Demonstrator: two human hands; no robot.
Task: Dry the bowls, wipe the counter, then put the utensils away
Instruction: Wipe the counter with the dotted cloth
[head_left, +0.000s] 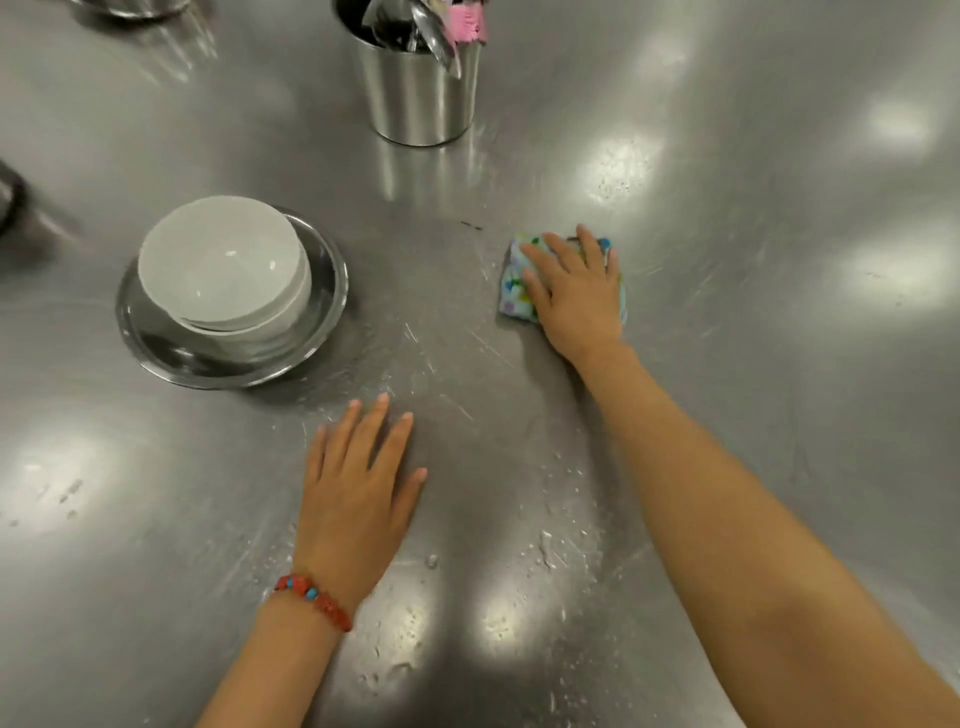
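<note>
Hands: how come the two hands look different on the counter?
The right hand presses flat on a colorful cloth, reached far out; the left hand rests bare on the steel counter, closer in. The left wrist wears a red bead bracelet; the right wrist has none. Both hands lie palm down with straight fingers.

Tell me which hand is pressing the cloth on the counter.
The right hand: it lies flat on the colourful cloth. The left hand, the one with the red bracelet, rests on the bare steel counter.
</note>
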